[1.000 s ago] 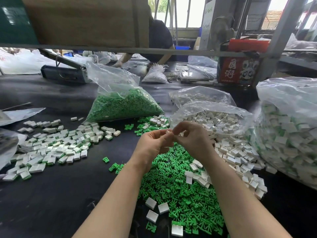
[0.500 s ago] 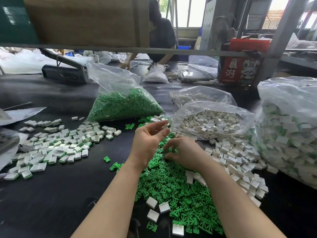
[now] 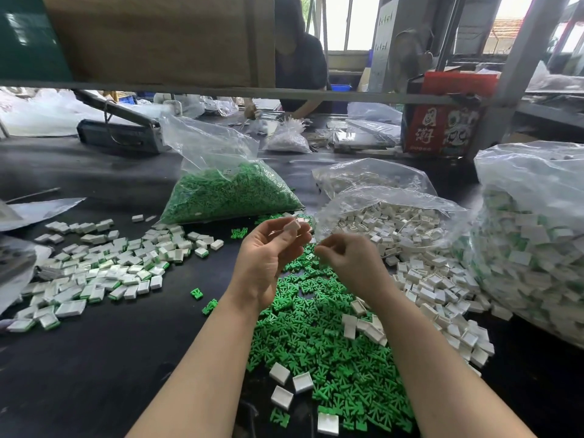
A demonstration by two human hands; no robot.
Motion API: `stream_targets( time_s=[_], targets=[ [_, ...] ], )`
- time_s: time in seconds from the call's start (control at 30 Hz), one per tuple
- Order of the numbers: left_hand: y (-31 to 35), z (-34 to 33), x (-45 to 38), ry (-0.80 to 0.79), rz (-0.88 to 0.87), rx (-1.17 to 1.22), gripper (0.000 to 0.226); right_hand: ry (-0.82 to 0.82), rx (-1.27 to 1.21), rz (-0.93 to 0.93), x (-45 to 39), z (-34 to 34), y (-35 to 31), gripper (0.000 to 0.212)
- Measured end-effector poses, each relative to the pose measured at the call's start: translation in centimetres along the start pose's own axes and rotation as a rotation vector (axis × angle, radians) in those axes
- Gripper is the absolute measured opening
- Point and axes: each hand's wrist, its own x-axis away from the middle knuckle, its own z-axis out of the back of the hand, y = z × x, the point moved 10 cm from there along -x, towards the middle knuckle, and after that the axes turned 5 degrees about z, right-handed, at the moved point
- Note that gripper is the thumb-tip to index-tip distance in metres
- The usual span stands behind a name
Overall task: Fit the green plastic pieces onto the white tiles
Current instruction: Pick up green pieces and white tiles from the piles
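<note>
- Risk: the white tile (image 3: 292, 225) sits pinched only at the fingertips of the left hand (image 3: 268, 257); a loose pinch could drop it into the loose green pieces (image 3: 319, 336) below, where it would need finding again.
- Risk: the right hand (image 3: 350, 263) is curled, fingertips together; whether it holds a green piece I cannot tell (blurred). A misaligned piece would likely jam, not seat.
- Position: the tile is raised just left of the right fingertips, apart from them.
- Position: loose white tiles (image 3: 436, 289) lie right of the right hand; fitted tiles (image 3: 104, 267) lie well left of the left hand.
</note>
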Motion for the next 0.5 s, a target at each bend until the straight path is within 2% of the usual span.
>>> stream_targets(
  time_s=[0.13, 0.23, 0.37, 0.5],
  targets=[
    [-0.19, 0.08, -0.12, 0.004, 0.024, 0.014, 0.027, 0.086, -0.526, -0.053, 0.28, 1.26, -0.62, 0.006],
    [-0.22, 0.24, -0.16, 0.039, 0.021, -0.037, 0.02, 0.105, -0.803, -0.124, 0.29, 1.22, -0.57, 0.006],
    [-0.12, -0.08, 0.02, 0.023, 0.014, -0.06, 0.011, 0.107, -0.985, -0.186, 0.19, 0.86, -0.3, 0.006],
    [0.17, -0.55, 0.23, 0.013, -0.014, -0.13, 0.008, 0.095, -1.021, -0.185, 0.15, 0.8, -0.34, 0.017]
  ],
)
